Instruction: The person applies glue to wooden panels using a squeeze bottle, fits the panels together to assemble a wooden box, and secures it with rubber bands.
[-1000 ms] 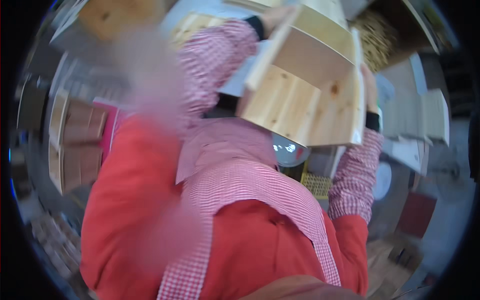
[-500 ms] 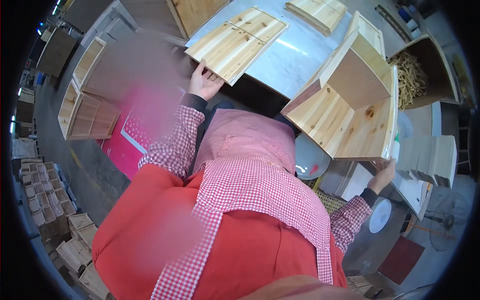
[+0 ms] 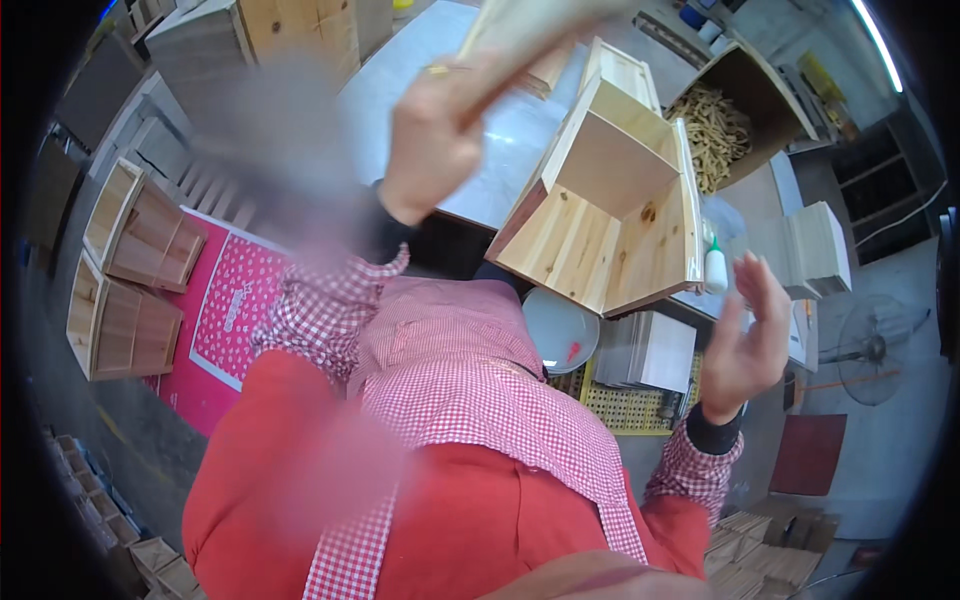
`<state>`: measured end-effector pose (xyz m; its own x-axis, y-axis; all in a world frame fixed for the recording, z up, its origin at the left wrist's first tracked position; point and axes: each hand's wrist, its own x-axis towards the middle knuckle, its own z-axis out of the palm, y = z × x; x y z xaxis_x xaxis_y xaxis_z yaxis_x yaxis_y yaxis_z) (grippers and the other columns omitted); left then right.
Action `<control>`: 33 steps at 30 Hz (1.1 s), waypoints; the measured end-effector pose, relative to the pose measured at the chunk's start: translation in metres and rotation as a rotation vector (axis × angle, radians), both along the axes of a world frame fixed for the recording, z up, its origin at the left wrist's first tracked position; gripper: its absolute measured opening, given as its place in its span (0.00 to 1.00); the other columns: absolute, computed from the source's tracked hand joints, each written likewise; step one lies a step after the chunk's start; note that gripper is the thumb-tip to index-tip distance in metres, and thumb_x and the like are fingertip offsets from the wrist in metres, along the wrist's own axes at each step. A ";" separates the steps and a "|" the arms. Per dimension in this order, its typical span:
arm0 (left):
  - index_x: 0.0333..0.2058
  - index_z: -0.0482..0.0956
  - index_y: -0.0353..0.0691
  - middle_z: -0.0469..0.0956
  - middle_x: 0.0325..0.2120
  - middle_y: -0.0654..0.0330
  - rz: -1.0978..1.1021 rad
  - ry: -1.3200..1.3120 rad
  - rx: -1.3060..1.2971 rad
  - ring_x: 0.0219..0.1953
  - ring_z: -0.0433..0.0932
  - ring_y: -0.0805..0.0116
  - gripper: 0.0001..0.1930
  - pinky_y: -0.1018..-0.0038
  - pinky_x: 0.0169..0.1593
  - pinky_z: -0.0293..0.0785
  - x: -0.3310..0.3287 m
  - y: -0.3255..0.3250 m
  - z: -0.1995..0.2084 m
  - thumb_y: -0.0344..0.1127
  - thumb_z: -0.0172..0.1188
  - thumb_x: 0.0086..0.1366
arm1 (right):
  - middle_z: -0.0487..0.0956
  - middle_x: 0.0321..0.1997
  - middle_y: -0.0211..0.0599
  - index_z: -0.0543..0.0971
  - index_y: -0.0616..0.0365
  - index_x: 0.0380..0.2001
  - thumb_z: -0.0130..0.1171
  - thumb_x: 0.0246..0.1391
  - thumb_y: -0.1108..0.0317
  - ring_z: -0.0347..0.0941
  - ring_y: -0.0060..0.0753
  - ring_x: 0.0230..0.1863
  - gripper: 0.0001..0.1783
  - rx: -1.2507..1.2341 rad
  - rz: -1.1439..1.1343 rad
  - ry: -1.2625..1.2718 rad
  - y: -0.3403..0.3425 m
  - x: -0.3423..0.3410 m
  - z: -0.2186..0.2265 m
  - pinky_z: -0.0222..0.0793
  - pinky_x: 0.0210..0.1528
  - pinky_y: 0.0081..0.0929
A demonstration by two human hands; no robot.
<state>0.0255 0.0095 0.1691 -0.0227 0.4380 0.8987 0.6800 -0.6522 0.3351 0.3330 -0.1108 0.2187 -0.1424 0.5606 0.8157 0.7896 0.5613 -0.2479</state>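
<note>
Gripping a motion-blurred wooden board in the left hand, aloft past the left side of the open wooden box on the counter. Holding the right hand well apart, fingers loosely open, near the box's right side.

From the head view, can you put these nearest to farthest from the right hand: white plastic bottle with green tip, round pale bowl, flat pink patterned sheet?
Nearest the right hand first:
1. White plastic bottle with green tip, up and slightly left
2. Round pale bowl, farther left
3. Flat pink patterned sheet, far left
</note>
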 end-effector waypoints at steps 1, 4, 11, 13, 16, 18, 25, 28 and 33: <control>0.46 0.74 0.28 0.76 0.30 0.54 -0.023 0.117 0.073 0.36 0.76 0.52 0.23 0.68 0.39 0.74 0.014 -0.003 0.018 0.19 0.56 0.46 | 0.77 0.48 0.49 0.73 0.68 0.50 0.61 0.49 0.76 0.75 0.45 0.48 0.22 0.073 0.074 -0.194 -0.002 -0.016 0.010 0.69 0.53 0.34; 0.44 0.77 0.32 0.77 0.32 0.57 -0.026 0.420 0.145 0.36 0.75 0.58 0.20 0.70 0.39 0.73 0.059 0.006 0.034 0.27 0.58 0.48 | 0.76 0.46 0.50 0.73 0.65 0.51 0.61 0.44 0.75 0.74 0.48 0.47 0.26 0.233 0.064 -0.586 0.007 -0.058 0.043 0.69 0.50 0.36; 0.39 0.77 0.34 0.76 0.30 0.59 -0.132 0.625 0.088 0.38 0.74 0.66 0.16 0.72 0.40 0.71 0.126 0.021 0.024 0.36 0.55 0.53 | 0.69 0.34 0.40 0.73 0.60 0.48 0.56 0.37 0.77 0.69 0.41 0.34 0.27 -0.017 -0.333 -0.882 0.082 -0.020 0.022 0.64 0.35 0.33; 0.40 0.77 0.34 0.76 0.31 0.58 -0.108 0.602 0.062 0.39 0.74 0.66 0.17 0.73 0.41 0.70 0.126 0.024 0.019 0.37 0.57 0.53 | 0.68 0.33 0.39 0.74 0.59 0.47 0.56 0.37 0.77 0.69 0.41 0.34 0.27 -0.038 -0.308 -0.886 0.093 -0.016 0.013 0.64 0.35 0.33; 0.43 0.76 0.34 0.75 0.32 0.57 -0.062 0.574 0.007 0.41 0.73 0.66 0.20 0.73 0.42 0.68 0.112 0.022 0.009 0.39 0.61 0.52 | 0.67 0.31 0.38 0.74 0.58 0.46 0.56 0.36 0.78 0.68 0.41 0.33 0.27 -0.084 -0.256 -0.877 0.103 -0.012 0.003 0.64 0.35 0.34; 0.49 0.75 0.35 0.72 0.37 0.55 -0.282 0.325 0.028 0.43 0.70 0.65 0.28 0.72 0.47 0.66 0.078 0.017 -0.004 0.41 0.67 0.50 | 0.67 0.31 0.38 0.74 0.58 0.47 0.56 0.34 0.79 0.68 0.41 0.33 0.28 -0.126 -0.253 -0.886 0.102 -0.010 -0.006 0.64 0.34 0.34; 0.59 0.68 0.42 0.67 0.37 0.60 -0.726 -0.293 -0.534 0.42 0.68 0.67 0.35 0.73 0.52 0.67 0.034 0.032 -0.082 0.41 0.70 0.53 | 0.66 0.31 0.39 0.75 0.58 0.48 0.57 0.30 0.81 0.67 0.41 0.32 0.32 -0.174 -0.234 -0.875 0.102 -0.014 -0.027 0.64 0.34 0.34; 0.60 0.69 0.44 0.66 0.37 0.62 -0.785 -0.323 -0.527 0.42 0.68 0.69 0.34 0.73 0.51 0.69 0.037 0.034 -0.090 0.40 0.69 0.55 | 0.66 0.31 0.39 0.75 0.58 0.48 0.57 0.30 0.81 0.67 0.41 0.32 0.33 -0.195 -0.235 -0.865 0.102 -0.017 -0.033 0.64 0.33 0.34; 0.59 0.70 0.48 0.65 0.37 0.64 -0.891 -0.397 -0.566 0.41 0.68 0.72 0.30 0.75 0.47 0.71 0.036 0.033 -0.102 0.37 0.67 0.57 | 0.66 0.31 0.38 0.75 0.57 0.48 0.58 0.28 0.81 0.67 0.41 0.32 0.34 -0.214 -0.242 -0.855 0.098 -0.023 -0.043 0.65 0.33 0.34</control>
